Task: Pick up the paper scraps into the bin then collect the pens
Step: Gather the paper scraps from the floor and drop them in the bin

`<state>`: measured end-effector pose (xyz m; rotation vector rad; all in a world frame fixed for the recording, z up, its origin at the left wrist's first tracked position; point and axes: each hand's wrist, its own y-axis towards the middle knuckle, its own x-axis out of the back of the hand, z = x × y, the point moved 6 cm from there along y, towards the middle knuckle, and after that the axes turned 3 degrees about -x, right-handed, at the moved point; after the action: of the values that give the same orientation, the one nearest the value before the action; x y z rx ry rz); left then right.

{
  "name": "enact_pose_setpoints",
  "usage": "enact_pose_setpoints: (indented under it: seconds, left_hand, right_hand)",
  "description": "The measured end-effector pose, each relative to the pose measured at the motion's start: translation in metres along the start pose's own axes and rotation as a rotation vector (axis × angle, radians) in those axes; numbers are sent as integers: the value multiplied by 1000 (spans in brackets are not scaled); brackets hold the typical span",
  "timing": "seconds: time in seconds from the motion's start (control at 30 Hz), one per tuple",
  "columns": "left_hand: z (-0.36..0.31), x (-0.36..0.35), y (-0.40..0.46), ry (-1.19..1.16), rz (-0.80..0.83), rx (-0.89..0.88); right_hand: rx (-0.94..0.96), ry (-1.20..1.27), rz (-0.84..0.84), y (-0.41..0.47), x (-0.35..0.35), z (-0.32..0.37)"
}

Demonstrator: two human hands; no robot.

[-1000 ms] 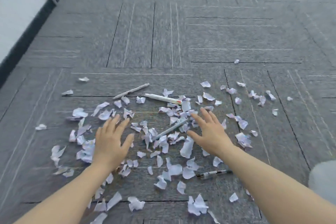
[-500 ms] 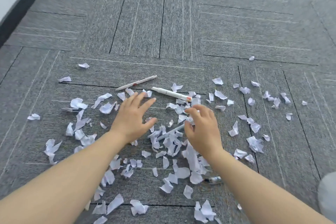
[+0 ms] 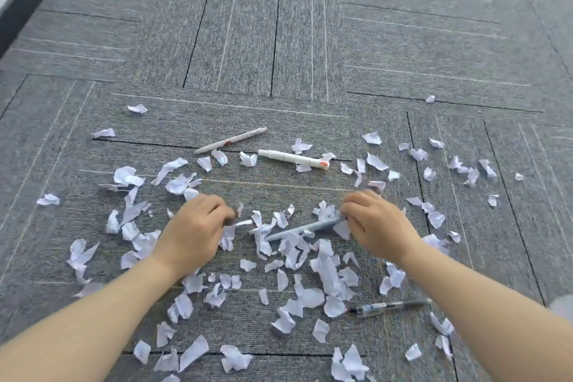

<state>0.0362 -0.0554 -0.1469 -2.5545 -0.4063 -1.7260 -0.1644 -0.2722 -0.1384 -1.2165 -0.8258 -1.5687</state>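
I see both hands curled over paper scraps [image 3: 291, 250]: left hand [image 3: 193, 228] pinching scraps beside the grey pen [image 3: 302, 228], right hand [image 3: 376, 225] gripping its end.

4 pens [image 3: 293, 159] lie among dozens of paper scraps [image 3: 328, 273], with 2 hands [image 3: 193, 231] over them.

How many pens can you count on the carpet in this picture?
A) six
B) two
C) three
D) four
D: four pens show: a slim white pen and a thicker white pen at the far side, a grey pen between the hands among the paper scraps, and a clear-barrelled pen beside the right forearm.
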Motion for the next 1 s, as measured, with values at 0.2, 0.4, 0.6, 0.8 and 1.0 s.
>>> enact_pose_setpoints:
  seconds: [0.2,0.4,0.6,0.8,1.0]
  left_hand:
    - [-13,-13,-13,-51,49,185]
    - [-49,-39,26,-101,236,10]
    - [-37,-21,-7,15,40,87]
    - [-31,-16,-40,-23,-129,233]
    - [-67,-28,-49,-147,3,49]
  right_hand:
    - [-481,172,-16,-30,-28,6]
    - [-468,375,-133,-50,-40,55]
    - [-296,116,198,-25,-28,49]
    - [-606,272,-123,-66,-29,26]
    - [-540,377,-297,-85,-39,73]
